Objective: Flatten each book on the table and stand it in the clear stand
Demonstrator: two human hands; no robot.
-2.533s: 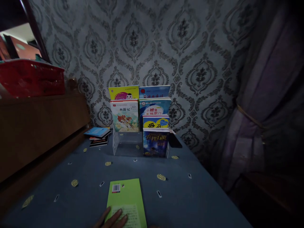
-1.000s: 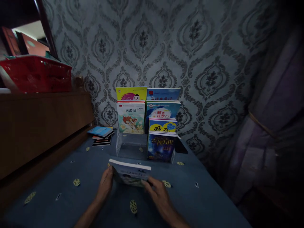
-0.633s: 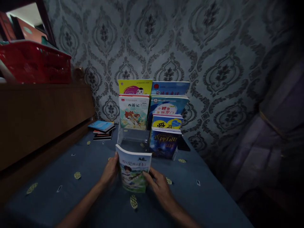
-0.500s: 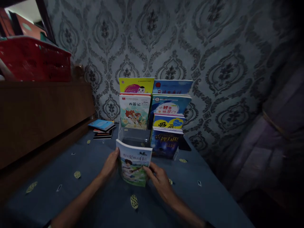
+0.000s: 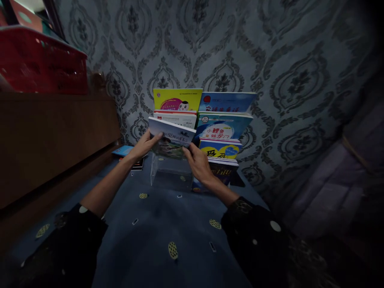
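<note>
Thin grey-blue paperback book with dark lettering (image 5: 174, 135) held two-handed above the clear plastic tiered rack (image 5: 171, 180)
The bare left hand (image 5: 145, 145) has its fingers closed on the book's left end, thumb across the front cover; the bare right hand (image 5: 198, 162) has its fingers closed on the lower right edge, thumb on the cover. The book is tilted, its top edge sloping down to the right, and overlaps the white-covered book (image 5: 180, 119) in the rack's left column; contact between the two cannot be told. A yellow-covered picture book (image 5: 178, 95) stands behind. The rack rests on dark-blue cloth with yellow printed motifs (image 5: 156, 236), near a low blue-topped book stack (image 5: 121, 151)
</note>
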